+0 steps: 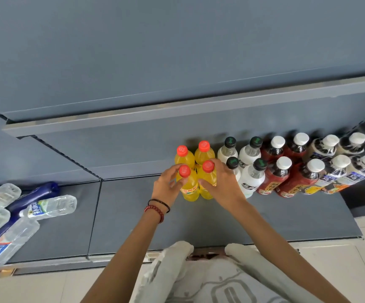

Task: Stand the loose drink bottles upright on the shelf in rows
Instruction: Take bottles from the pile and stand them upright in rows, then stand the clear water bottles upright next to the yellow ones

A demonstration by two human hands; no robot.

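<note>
Grey shelf (264, 215) running under an upper shelf (177, 110), grey back panel behind.

- Left hand (167, 186) is gripping the left yellow bottle (189, 189): fingers are curling round its neck and shoulder just under the red cap, a narrow wrap. 2 bracelets (155, 209) are sitting on that wrist.
- Right hand (225, 184) is gripping the right yellow bottle (206, 193), thumb pressing on the near face, fingers wrapping the far side.
- Both held bottles are standing upright, touching each other and sitting right in front of 2 back yellow bottles (185, 159), making a 2-by-2 block.
- To the right the rows are continuing, 2 deep: white bottles (251, 178) just beside the right hand, then red-label bottles (273, 178), then cream ones up to the shelf's right end.
- Bare shelf is lying in front of the rows out to the front edge, and to the left as far as a divider (95, 215).
- Beyond the divider, loose water bottles (50, 206) and a blue bottle (37, 193) are lying on their sides, piling over one another, well apart from the hands.
</note>
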